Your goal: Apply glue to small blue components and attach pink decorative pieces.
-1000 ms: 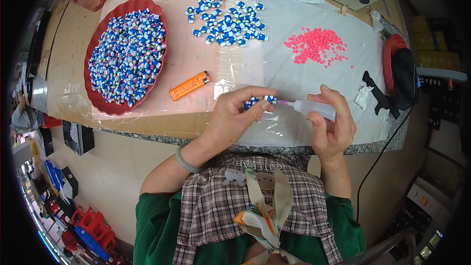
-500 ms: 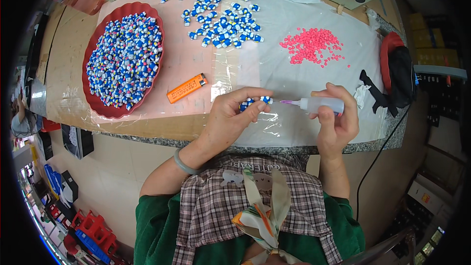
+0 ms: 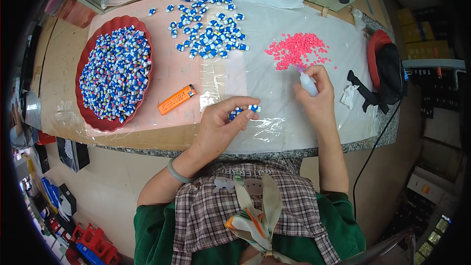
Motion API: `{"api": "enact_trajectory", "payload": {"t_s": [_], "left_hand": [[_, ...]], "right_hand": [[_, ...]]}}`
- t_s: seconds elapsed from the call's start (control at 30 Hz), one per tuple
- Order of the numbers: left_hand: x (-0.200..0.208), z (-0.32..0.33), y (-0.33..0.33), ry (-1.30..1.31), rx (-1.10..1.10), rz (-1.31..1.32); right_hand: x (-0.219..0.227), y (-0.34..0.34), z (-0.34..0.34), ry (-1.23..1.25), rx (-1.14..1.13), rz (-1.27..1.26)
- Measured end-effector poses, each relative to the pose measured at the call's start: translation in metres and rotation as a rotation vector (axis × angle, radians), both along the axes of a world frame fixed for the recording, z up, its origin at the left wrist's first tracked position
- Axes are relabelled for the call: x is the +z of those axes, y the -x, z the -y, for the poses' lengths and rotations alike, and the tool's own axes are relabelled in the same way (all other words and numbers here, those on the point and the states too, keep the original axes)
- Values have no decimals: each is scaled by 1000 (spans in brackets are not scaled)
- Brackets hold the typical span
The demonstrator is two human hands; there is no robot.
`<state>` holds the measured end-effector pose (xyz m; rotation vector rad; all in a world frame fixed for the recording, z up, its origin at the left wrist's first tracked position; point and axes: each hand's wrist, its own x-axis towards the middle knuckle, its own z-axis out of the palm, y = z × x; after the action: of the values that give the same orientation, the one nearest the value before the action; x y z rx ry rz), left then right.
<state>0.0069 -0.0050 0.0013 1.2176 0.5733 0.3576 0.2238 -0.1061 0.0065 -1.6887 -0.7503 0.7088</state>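
- Left hand (image 3: 221, 119), near the counter's (image 3: 360, 145) front edge: we see thumb and forefinger pinching small blue-and-white moulded pieces (image 3: 253, 108); the curled fingers hide their number.
- Right hand (image 3: 317, 91): fingers wrapped round a pale translucent plastic squeeze bottle (image 3: 308, 85), purple tip aimed away from the front edge.
- The tip is at the near fringe of the small pink pieces (image 3: 299, 46), spread toward the counter's right edge; we cannot tell whether it touches.
- We judge that a slanted push could scatter the pink pieces, and a hard squeeze could flood several.
- A slackened left pinch could drop the held pieces onto the white plastic sheet (image 3: 274, 91), we think.
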Motion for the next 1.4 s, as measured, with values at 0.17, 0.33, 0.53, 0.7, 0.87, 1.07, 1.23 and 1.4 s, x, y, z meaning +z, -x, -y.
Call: {"api": "enact_trajectory", "payload": {"t_s": [0.17,0.33,0.53,0.7,0.87,1.07,1.23,1.4], "left_hand": [[-1,1,0,-3,9,1],[-2,0,1,-7,2,5],[-5,0,2,-24,-13,9],[-4,-1,1,-26,-30,-5],[-4,-1,1,-39,-24,-7],[-2,2,-1,-34,33,15],[-3,0,1,-38,-21,-9],[-5,1,0,-76,-4,6]], "right_hand": [[-1,-4,-22,83,5,611],[-1,-7,-30,131,51,845],[-1,-7,-32,118,81,863],[-1,-9,-36,143,95,922],[3,-6,-38,182,107,978],[6,-13,-32,80,186,692],[13,-4,-22,-5,167,-225],[9,7,-18,-95,209,-475]]}}
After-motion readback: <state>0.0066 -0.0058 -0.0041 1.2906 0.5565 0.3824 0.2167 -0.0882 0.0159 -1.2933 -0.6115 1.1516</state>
